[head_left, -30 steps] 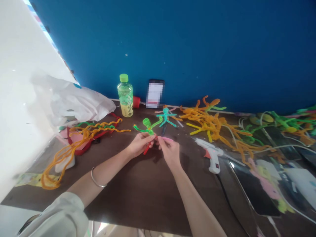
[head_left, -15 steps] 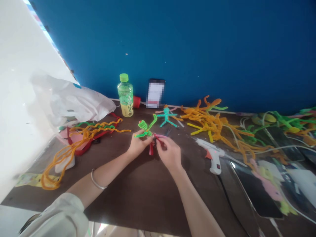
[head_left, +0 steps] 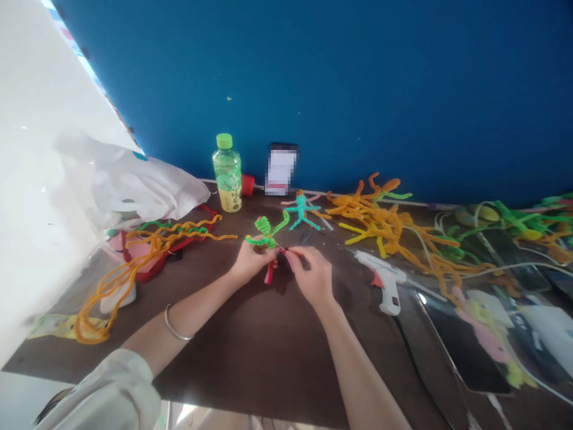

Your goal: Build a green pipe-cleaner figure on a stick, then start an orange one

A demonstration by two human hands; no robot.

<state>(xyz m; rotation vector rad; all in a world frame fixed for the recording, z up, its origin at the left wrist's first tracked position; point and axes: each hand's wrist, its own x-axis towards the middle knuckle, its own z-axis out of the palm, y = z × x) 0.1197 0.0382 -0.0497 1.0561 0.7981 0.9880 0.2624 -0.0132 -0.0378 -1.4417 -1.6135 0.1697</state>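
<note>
Pinched in my left hand [head_left: 251,261] is a bright green pipe-cleaner figure [head_left: 265,227], its head up and its arms spread to both sides. A red-pink ribbon [head_left: 269,273] hangs below it. My right hand [head_left: 312,272] is closed on another length of that ribbon, just right of the figure. Where the ribbon meets the figure is partly covered by my fingers. Behind my hands lies a turquoise pipe-cleaner figure [head_left: 302,209] on the dark table [head_left: 250,364].
A green-capped bottle [head_left: 228,176] and a phone [head_left: 282,170] stand at the back. Orange pipe-cleaner figures [head_left: 389,230] lie right, behind a glue gun [head_left: 385,280] with its cord. A tablet [head_left: 461,346] is nearer. Orange pipe cleaners [head_left: 120,286] and a white bag [head_left: 147,185] are left.
My right hand has shifted slightly right, drawing the ribbon with it. The green figure has turned and tilted a little to the right in my left hand.
</note>
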